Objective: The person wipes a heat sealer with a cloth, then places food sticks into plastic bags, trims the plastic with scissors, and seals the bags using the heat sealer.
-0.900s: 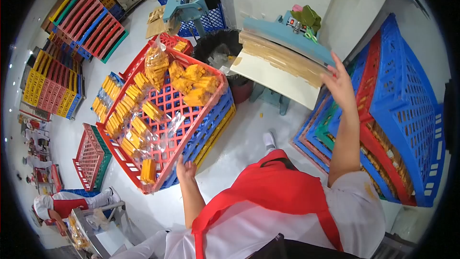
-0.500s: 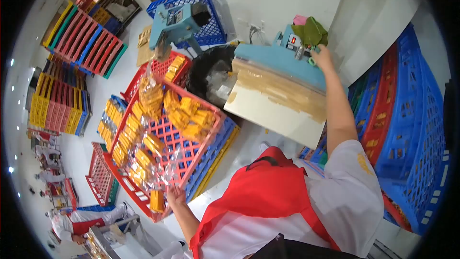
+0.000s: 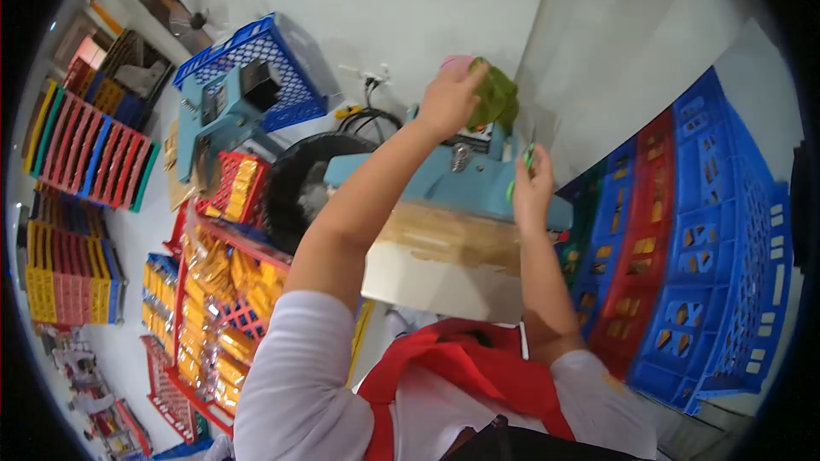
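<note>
My left hand (image 3: 451, 102) reaches over the blue sealing machine (image 3: 427, 177) and touches a green cloth (image 3: 495, 101), its fingers bent on the cloth's edge beside a pink piece (image 3: 456, 65). To the right, my right hand (image 3: 533, 192) is closed round green-handled scissors (image 3: 527, 156), with the blades pointing up. The scissors are above the right end of the machine. Brown tape covers the front edge of the machine's white table (image 3: 436, 277).
Red crate (image 3: 182, 350) with packs of orange sticks at left; black bin (image 3: 278, 205) beside the machine. A second blue sealer (image 3: 218, 119) and a blue crate (image 3: 299, 85) stand behind. Stacked blue and red crates (image 3: 683, 290) rise at right.
My left hand has left the red crate and reached up to the cloth. My right hand has moved off the cloth area and now holds the scissors upright. The view has shifted right.
</note>
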`<action>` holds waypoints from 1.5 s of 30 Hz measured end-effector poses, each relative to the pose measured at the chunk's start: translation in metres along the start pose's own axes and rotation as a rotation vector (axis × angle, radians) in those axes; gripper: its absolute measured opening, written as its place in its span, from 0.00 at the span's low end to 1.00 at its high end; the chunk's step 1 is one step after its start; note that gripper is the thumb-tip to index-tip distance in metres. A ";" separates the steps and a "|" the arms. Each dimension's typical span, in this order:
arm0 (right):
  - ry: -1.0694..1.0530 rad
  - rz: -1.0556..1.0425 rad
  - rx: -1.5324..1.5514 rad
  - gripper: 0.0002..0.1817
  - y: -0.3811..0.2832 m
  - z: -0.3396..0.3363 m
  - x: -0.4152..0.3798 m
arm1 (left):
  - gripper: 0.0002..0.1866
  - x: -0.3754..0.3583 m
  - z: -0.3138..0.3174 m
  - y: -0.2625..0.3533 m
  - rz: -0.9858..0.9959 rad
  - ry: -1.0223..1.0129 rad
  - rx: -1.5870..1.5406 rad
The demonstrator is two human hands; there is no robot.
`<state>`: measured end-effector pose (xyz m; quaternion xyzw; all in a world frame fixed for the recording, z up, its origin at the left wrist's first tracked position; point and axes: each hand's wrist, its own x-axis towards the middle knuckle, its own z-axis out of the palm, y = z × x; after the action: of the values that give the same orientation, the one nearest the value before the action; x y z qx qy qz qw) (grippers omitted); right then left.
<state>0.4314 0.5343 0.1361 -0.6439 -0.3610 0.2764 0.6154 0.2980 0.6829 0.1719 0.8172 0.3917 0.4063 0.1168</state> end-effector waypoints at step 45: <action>-1.124 -0.595 0.040 0.20 -0.074 0.166 -0.128 | 0.07 -0.156 -0.342 0.051 -0.324 0.309 0.443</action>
<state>0.2143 0.5289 0.1829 -0.2610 -0.7871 0.3959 0.3944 0.0108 0.4908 0.3286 0.6783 0.6091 0.4064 -0.0617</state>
